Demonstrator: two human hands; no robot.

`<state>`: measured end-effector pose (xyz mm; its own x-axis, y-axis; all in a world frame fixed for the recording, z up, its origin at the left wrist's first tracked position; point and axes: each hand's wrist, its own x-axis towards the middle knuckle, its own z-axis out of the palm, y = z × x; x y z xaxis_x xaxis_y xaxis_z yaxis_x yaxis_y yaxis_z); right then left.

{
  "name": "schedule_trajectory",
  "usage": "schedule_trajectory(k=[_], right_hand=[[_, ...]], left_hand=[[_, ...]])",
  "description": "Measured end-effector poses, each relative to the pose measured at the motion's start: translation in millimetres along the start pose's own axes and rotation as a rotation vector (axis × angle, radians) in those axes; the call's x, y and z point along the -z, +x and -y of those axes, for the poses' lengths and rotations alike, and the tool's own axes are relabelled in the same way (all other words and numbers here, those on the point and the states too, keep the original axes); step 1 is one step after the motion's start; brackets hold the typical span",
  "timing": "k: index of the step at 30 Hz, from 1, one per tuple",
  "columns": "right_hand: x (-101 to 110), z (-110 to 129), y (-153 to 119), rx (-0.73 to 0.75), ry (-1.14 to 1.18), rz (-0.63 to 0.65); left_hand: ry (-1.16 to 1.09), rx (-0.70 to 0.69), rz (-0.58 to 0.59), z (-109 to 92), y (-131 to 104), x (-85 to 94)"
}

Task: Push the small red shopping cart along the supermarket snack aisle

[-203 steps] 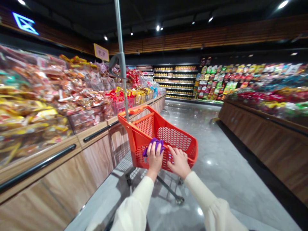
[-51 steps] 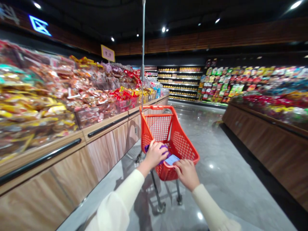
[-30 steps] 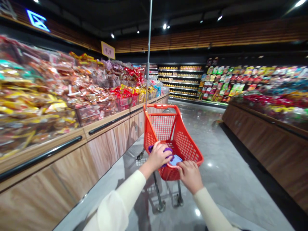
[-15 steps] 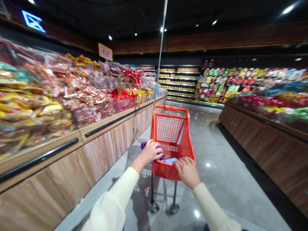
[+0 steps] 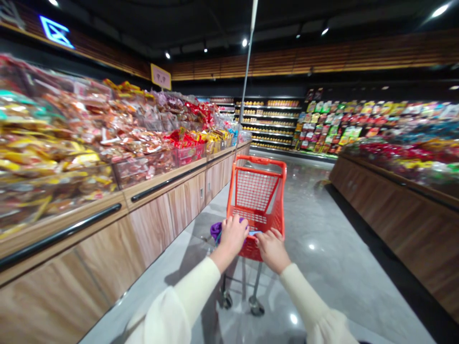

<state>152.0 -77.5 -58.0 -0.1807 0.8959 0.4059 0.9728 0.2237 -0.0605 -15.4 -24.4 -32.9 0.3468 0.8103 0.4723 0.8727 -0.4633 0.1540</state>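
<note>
While the left hand (image 5: 233,234) grips a purple cloth (image 5: 216,230) against the near rim of the red cart (image 5: 256,191), the right hand (image 5: 270,243) clamps a phone (image 5: 254,233) on that rim. The cart rolls close beside the snack shelf (image 5: 107,191); drifting left could clip its rail, and the phone might slip

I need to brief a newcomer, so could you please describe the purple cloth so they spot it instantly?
Find the orange cart in the aisle. On its near rim, the left hand presses the purple cloth, the only purple thing there.
</note>
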Motion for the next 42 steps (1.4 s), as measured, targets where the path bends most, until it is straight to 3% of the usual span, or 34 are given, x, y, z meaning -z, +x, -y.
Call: schedule_trajectory(k=[3, 6, 9, 12, 14, 18, 21, 25, 28, 30, 33, 38, 42], right_hand=[[5.2, -4.2, -5.0, 0.045, 0.008, -0.008], [4.6, -2.3, -8.3, -0.005, -0.038, -0.012], [0.6, 2.8, -7.1, -0.036, -0.058, 0.021], [-0.4, 1.6, -3.4, 0.001, -0.01, 0.013], [1.2, -4.0, -1.6, 0.037, 0.016, -0.015], [4.9, -15.5, -3.1, 0.025, -0.013, -0.028], [5.8, -16.9, -5.3, 0.022, 0.0, -0.019], [2.8, -7.2, -2.3, 0.043, 0.04, -0.013], [-3.6, 5.6, 3.6, 0.015, 0.041, -0.001], [-7.7, 10.7, 7.0, 0.016, 0.033, -0.004], [-9.6, 4.2, 9.8, 0.03, 0.024, -0.035], [-4.6, -21.7, 10.7, 0.04, 0.033, -0.052], [-5.8, -15.7, 11.6, 0.053, 0.085, -0.043]], left_hand=[[-0.115, 0.132, -0.036, 3.1, 11.1, 9.0], [-0.298, 0.271, -0.184, 9.5, 25.9, 12.3], [-0.317, 0.292, -0.241, 5.0, 29.4, 6.5], [-0.166, 0.17, -0.126, -1.7, 19.2, -1.0], [-0.098, 0.007, -0.053, 0.7, 9.9, -3.1], [-0.091, -0.347, -0.01, 24.8, -0.6, -3.5], [-0.164, -0.434, -0.007, 48.3, 2.1, -4.5], [-0.315, -0.307, -0.065, 61.9, 11.3, -6.1], [-0.233, -0.101, -0.128, 47.2, 11.6, -9.3], [-0.113, -0.031, -0.109, 31.4, 8.2, -11.4], [-0.021, -0.031, -0.054, 18.0, 4.1, -9.7], [-0.049, 0.061, -0.076, 33.1, 8.9, 0.0], [0.008, 0.097, -0.093, 25.7, 5.5, -6.8]])
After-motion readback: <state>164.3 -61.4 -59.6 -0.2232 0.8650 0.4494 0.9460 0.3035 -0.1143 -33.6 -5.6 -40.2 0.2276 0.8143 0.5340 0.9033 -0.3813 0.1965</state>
